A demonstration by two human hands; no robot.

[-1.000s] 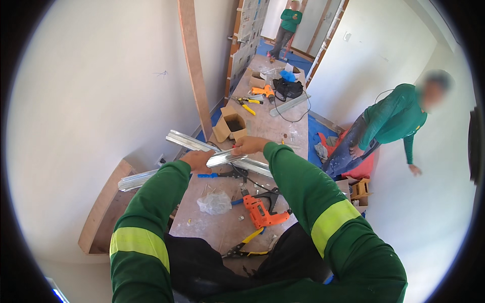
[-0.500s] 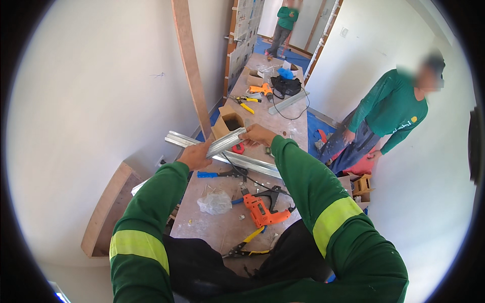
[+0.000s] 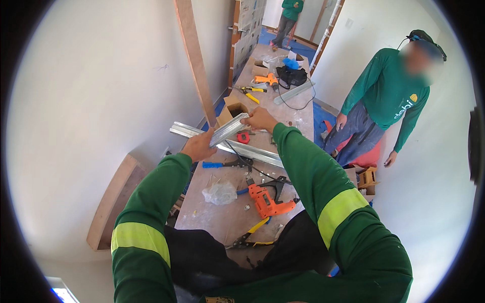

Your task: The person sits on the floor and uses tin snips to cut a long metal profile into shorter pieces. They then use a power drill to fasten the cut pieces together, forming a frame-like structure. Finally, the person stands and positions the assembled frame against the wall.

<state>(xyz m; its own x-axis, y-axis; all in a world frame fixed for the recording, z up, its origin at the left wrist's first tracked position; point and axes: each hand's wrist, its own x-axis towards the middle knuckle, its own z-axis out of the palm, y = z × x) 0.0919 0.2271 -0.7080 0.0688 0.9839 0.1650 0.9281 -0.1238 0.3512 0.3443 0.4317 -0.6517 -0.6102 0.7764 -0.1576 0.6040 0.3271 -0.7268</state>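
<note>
Between my hands is a short piece of galvanized metal channel (image 3: 230, 130), held tilted above the table. My left hand (image 3: 198, 145) grips its lower left end, and the fingers of my right hand (image 3: 260, 119) pinch its upper right end. Beneath it, a longer metal channel (image 3: 257, 155) lies slantwise across the table (image 3: 202, 219). A red tape measure (image 3: 243, 137) is just under my right hand. Closer to me are a blue-handled tool (image 3: 222, 164), a crumpled clear plastic bag (image 3: 220, 193), an orange corded drill (image 3: 268, 201) and yellow-handled snips (image 3: 252, 233).
An open cardboard box (image 3: 233, 110) stands beyond my hands. Farther off lie yellow-handled pliers (image 3: 249, 94), an orange drill (image 3: 268, 81) and a black bag (image 3: 292, 77). A wooden board (image 3: 196, 65) leans at left. A co-worker (image 3: 389, 101) stands at right, another person (image 3: 288, 22) far back.
My hands keep hold of the short channel, almost unmoved. The co-worker at right has straightened, with the arm nearer the wall now hanging lower. The view has shifted slightly.
</note>
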